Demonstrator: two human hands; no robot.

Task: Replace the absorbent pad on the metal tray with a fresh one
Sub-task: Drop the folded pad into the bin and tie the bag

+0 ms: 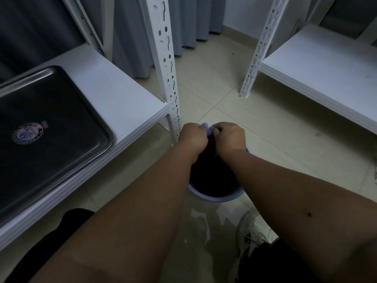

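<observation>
Left hand (192, 138) and right hand (229, 137) clenched together on a bluish scrap (208, 127) (identity unclear) over a round pale-blue bin (214, 198), forearms hiding its mouth, bare rectangular metal tray (49, 127) on the white shelf (122, 92) left, white slotted upright (167, 64) beside.

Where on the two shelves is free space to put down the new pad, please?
On the left shelf, the bare strip between the metal tray and the white post is free. The right shelf shows only bare board. The tray itself is bare except for a sticker. It is crowded over the bin, where both hands work.
</observation>
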